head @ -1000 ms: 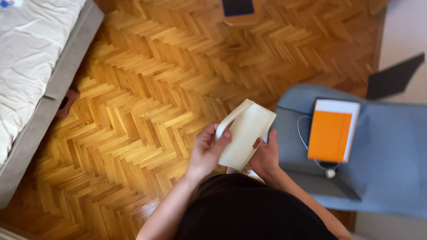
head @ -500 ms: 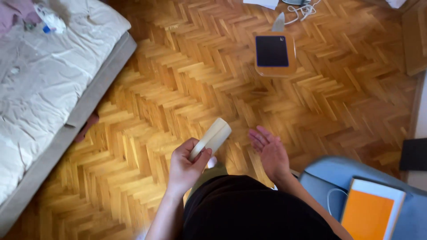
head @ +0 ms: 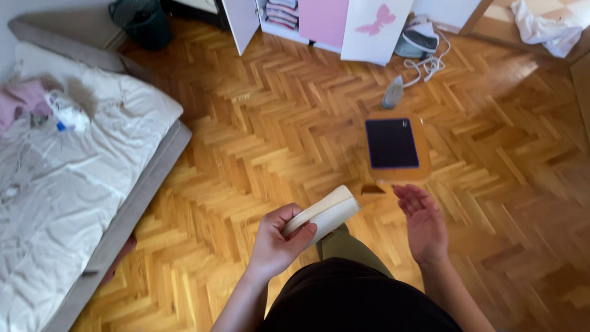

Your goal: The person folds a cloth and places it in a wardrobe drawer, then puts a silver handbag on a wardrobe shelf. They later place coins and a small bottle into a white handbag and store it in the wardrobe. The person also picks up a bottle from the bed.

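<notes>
While I stand over the herringbone wooden floor (head: 258, 123), my left hand (head: 276, 238) grips a cream, flat pouch-like object (head: 326, 214) seen edge-on, so I cannot tell what it holds. My right hand (head: 423, 226) hangs open and empty beside it. Ahead, an open white and pink cabinet (head: 335, 21) shows folded clothes, its top cut off.

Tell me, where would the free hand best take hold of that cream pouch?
Probably the far end of the cream pouch, which sticks out up and to the right past the left hand. The open right hand could come in from the right and pinch its flat faces, fingers on one and thumb on the other.
</notes>
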